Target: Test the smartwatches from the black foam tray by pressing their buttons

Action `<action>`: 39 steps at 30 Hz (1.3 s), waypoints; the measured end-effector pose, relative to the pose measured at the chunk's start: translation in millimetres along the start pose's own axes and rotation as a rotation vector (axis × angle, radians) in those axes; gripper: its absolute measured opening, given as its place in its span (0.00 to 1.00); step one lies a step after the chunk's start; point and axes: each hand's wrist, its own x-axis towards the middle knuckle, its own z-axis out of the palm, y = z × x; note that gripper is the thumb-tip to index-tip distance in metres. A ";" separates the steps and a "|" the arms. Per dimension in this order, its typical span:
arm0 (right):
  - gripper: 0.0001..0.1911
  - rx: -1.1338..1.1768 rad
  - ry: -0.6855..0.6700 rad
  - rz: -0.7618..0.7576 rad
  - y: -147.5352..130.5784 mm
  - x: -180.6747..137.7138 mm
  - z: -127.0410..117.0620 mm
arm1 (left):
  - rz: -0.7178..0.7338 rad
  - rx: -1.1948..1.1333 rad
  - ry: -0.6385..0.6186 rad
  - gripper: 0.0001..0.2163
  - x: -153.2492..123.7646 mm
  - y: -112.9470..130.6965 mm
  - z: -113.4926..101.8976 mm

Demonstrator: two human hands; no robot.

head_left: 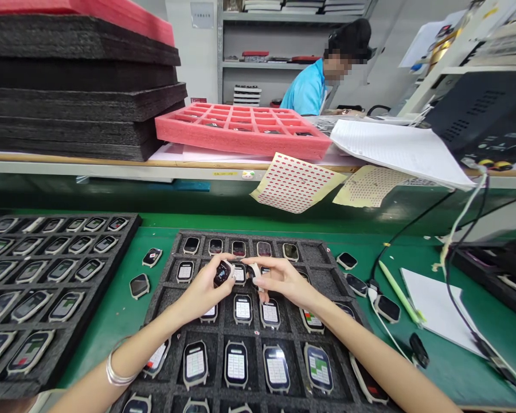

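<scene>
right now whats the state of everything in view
left hand: gripping a smartwatch, screen dark
right hand: fingers at the held watch, grip unclear
black foam tray: under the hands, rows of watches, most lit
second foam tray: rows of lit watches
pink foam tray: on the shelf
red-dot sticker sheet: hanging over the shelf edge

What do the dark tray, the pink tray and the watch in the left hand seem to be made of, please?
The dark tray looks like matte black foam, dull and porous, with cut pockets. The pink tray seems foam too, matte with thick walls. The smartwatch in the left hand shows a glossy, probably glass face; its case is unclear.
</scene>
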 end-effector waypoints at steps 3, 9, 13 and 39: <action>0.27 -0.015 0.001 -0.004 1.0 0.2 -0.7 | 0.000 -0.011 0.016 0.16 0.7 -0.9 -0.3; 0.26 -0.078 0.004 0.035 2.6 -0.7 -3.5 | 0.002 0.004 -0.006 0.15 1.2 -1.3 -1.1; 0.27 -0.097 -0.007 0.023 2.0 -0.3 -3.5 | -0.012 -0.021 0.032 0.17 2.1 -5.7 0.3; 0.26 -0.068 0.023 -0.008 -1.9 -1.4 -2.1 | -0.059 -0.114 0.048 0.16 1.6 -1.8 -1.7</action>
